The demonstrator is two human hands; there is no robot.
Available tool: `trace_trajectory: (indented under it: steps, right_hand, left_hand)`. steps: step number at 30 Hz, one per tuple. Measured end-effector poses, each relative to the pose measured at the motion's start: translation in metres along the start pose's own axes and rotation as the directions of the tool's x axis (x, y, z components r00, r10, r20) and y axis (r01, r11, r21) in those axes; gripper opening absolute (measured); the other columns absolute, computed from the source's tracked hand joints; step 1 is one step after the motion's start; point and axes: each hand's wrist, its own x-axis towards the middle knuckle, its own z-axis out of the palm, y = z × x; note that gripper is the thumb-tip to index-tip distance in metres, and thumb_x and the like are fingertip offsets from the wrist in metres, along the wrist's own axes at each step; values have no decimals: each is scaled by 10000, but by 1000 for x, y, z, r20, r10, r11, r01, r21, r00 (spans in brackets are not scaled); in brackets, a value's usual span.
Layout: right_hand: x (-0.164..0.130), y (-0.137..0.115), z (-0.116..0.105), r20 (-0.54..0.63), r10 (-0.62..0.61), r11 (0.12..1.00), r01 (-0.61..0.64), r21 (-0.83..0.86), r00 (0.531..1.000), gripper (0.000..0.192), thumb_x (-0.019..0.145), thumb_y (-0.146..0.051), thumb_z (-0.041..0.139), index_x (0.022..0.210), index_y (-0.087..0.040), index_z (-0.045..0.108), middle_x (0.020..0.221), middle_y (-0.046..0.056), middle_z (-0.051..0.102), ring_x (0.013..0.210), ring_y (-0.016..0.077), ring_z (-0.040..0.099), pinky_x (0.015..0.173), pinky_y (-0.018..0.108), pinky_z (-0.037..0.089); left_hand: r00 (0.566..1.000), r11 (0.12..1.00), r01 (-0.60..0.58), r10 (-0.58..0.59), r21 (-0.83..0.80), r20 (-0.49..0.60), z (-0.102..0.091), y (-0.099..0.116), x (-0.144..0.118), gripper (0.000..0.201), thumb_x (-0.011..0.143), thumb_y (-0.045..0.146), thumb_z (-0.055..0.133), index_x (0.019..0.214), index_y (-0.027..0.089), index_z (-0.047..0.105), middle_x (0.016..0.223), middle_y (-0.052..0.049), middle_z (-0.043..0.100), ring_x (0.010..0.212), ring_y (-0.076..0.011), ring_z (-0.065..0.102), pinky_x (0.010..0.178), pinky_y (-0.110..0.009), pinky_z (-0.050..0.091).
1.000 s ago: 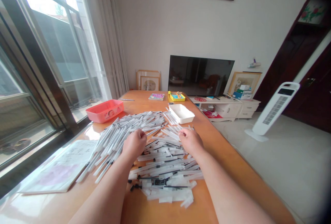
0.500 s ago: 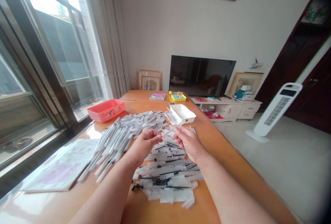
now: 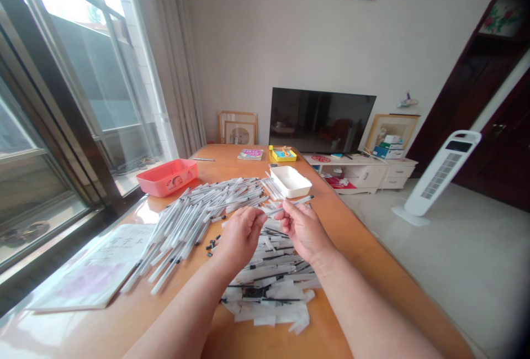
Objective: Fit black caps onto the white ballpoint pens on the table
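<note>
My right hand [image 3: 306, 232] grips a slim pen [image 3: 304, 200] with a pale barrel, its black end pointing right. The fingers of my left hand [image 3: 242, 237] are pinched at the pen's other end; the exact spot is partly hidden by the fingertips. Left of my hands lies a large heap of similar pens [image 3: 194, 210], pale with black ends. Beneath and in front of my hands spreads a pile of clear plastic sleeves [image 3: 269, 276] mixed with thin black sticks. Small black caps [image 3: 210, 247] lie beside my left wrist.
A white tray [image 3: 292, 182] stands just beyond my right hand. A red plastic basket [image 3: 165, 179] sits at the table's left edge, with a paper booklet [image 3: 91, 270] nearer me. Farther back are a yellow box [image 3: 284, 154], a small colourful book [image 3: 250, 154] and a single pen [image 3: 203, 159].
My hands have come closer together around the pen, and the pen's black end now sticks out past my right fingers. The black caps by my left wrist have come into sight.
</note>
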Motion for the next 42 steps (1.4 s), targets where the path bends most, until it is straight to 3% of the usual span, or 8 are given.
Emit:
trace_trajectory:
  steps: [9,12,15,22,26,32,40,42]
  right_hand:
    - [-1,-6,-2,27,-61,998,60,12,998,299,824,-425,784,873,-145,694,725,55,699,568,91,505,505,209,388]
    - [7,-20,-15,-98,-140,985,149,89,985,280,774,-380,832,867,-152,699,714,37,683,583,89,517,499,198,387]
    - [14,-27,-23,-189,-170,976,192,103,967,296,752,-384,849,847,-148,698,701,34,673,562,79,497,484,191,375]
    - [15,-9,-21,-123,-130,991,132,2,984,339,744,-438,849,811,-147,689,665,31,652,547,84,461,476,203,362]
    - [16,-5,-24,-116,-142,980,123,-156,983,373,790,-511,791,840,-158,683,654,11,635,544,89,450,481,210,354]
    - [2,-4,-16,151,-38,863,109,-493,988,452,922,-606,579,806,-175,647,765,34,695,614,131,536,562,258,420]
    - [-18,-10,0,430,106,679,251,-690,897,366,1001,-498,487,769,-219,533,672,-26,550,650,149,500,636,287,406]
    - [-21,-11,3,473,132,654,282,-702,871,367,1006,-481,485,749,-219,503,667,-32,527,647,144,481,633,285,389]
  left_hand:
    - [968,914,249,-224,-319,114,-1,4,3,434,985,527,389,720,222,547,619,14,538,616,-162,508,622,-274,406]
    - [926,841,363,-373,-401,58,-11,-3,5,463,978,511,381,622,222,449,559,22,460,580,-149,450,600,-273,387]
    - [901,767,385,-432,-514,30,-15,-14,6,460,959,568,407,685,215,516,559,34,438,561,-138,413,575,-262,373]
    - [927,839,370,-364,-400,93,7,-35,3,406,845,567,638,922,172,694,693,5,596,651,-147,523,608,-256,401]
    - [930,827,360,-355,-431,95,10,-36,4,474,839,541,654,1118,159,692,754,-17,647,695,-167,567,615,-263,419]
    - [928,743,357,-353,-566,123,4,-18,5,444,838,526,672,1062,147,728,818,-44,686,760,-170,581,701,-276,445]
    - [918,543,356,-355,-760,176,-8,-13,4,464,898,502,655,1227,179,707,1040,-94,716,817,-151,571,727,-273,427]
    - [924,472,334,-336,-816,183,-8,-14,4,443,908,485,657,1233,188,707,1002,-78,696,821,-145,565,726,-265,425]
